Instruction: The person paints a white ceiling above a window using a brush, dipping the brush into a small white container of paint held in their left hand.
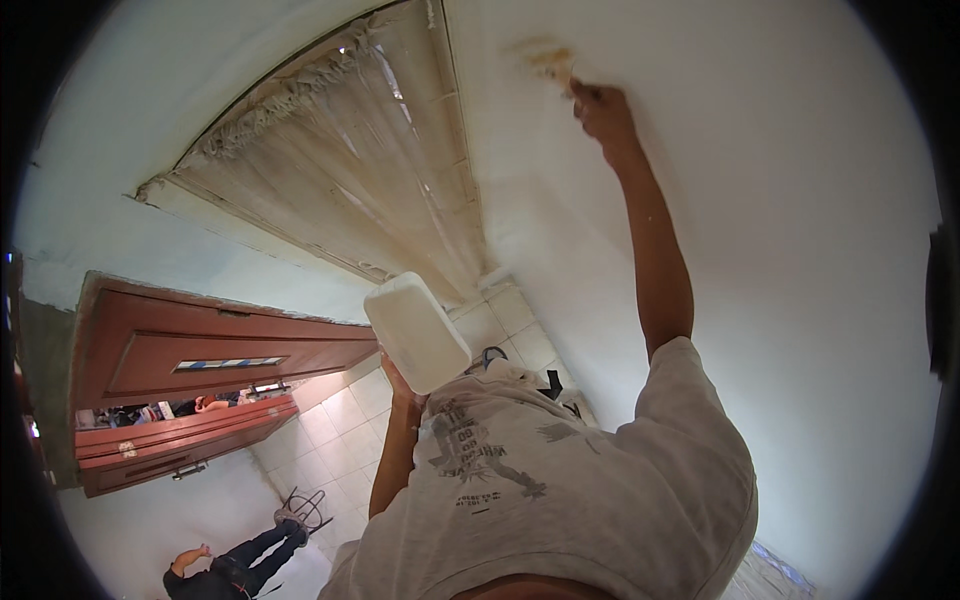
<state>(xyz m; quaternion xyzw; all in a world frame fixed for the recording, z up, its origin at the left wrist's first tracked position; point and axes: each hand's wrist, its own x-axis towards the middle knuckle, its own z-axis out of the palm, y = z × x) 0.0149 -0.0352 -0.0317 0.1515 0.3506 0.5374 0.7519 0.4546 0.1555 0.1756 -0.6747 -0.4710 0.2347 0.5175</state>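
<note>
My right arm reaches up along the white wall [780, 250]. At its end my right hand [606, 118] is closed around what looks like a paintbrush [550, 62]; its tan, spread head is blurred and lies close to or against the wall. In front of my chest my left hand [397, 380] grips a white rectangular tub [418, 330] with rounded corners, tilted in view. The tub hides most of that hand's fingers. Whether anything is inside the tub I cannot tell.
A sheer beige curtain [350, 160] covers a window left of the wall. Further left are a red door [220, 340] and pale floor tiles [345, 410]. At lower left, another person [235, 565] in dark clothes is beside a round metal stool [305, 512].
</note>
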